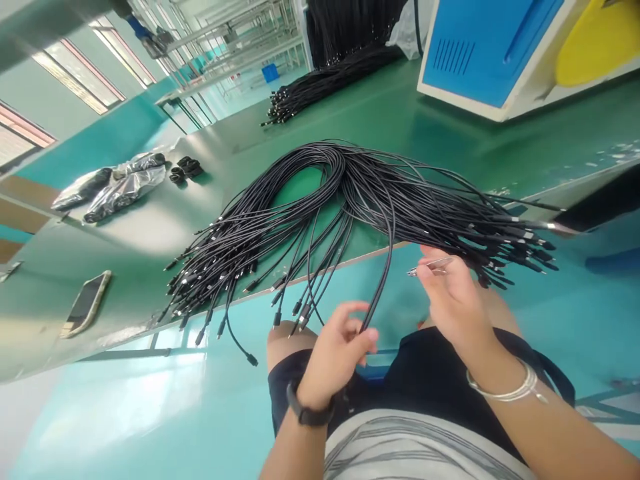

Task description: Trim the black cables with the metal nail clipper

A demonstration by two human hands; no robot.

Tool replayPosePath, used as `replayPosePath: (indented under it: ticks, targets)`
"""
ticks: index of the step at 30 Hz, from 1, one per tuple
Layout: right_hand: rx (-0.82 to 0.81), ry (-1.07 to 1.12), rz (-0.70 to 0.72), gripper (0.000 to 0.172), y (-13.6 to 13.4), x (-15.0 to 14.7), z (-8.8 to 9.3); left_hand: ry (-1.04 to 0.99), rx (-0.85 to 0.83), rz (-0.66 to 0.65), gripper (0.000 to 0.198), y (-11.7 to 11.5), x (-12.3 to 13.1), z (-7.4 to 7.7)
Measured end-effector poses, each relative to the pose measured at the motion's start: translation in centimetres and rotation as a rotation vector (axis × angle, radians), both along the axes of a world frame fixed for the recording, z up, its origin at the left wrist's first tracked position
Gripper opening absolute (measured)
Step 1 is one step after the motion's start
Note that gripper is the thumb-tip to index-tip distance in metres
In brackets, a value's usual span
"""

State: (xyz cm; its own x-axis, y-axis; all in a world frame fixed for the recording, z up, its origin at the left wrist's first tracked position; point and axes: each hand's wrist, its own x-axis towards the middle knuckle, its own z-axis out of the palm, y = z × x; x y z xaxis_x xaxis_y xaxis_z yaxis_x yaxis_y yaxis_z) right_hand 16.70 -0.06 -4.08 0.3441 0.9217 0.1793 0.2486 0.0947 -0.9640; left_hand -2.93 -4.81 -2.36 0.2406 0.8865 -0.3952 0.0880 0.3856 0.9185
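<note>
A large bundle of black cables (320,150) with small plugs at their ends lies looped over the green table's front edge. My left hand (343,347) is closed around a few of these cables, just in front of the table. The ends that it grips are hidden by the fingers. To the right, my right hand (453,297) pinches silver metal tweezers (440,262), their tips pointing left towards the held cables but apart from them. The right part of the bundle hangs just above and beyond my right hand.
On the green table (225,150) lie a phone (86,303), plastic-wrapped packs (125,190) and small black coils (185,170) at the left. Another cable bundle (325,83) lies at the back. A blue and white machine (475,53) stands at back right, with a yellow object (597,43) beside it.
</note>
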Motion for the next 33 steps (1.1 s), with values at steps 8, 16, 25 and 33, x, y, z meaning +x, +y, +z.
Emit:
replayPosePath:
  ticks: [8,16,25,33]
  targets:
    - [-0.037,-0.249,-0.141,0.021,1.6,3.2,1.2,0.338,0.193,0.134,0.038,5.9,-2.5,2.2]
    - [-0.133,-0.452,-0.335,0.036,7.0,9.4,5.4,0.464,0.143,0.135,0.033,6.0,-5.3,4.5]
    - [-0.327,-0.389,-0.249,0.022,6.9,12.2,6.0,0.300,0.166,0.173,0.039,5.0,-4.8,3.6]
    - [-0.271,-0.120,-0.201,0.021,3.5,9.8,1.5,0.119,0.044,0.172,0.031,-0.8,-2.4,-2.8]
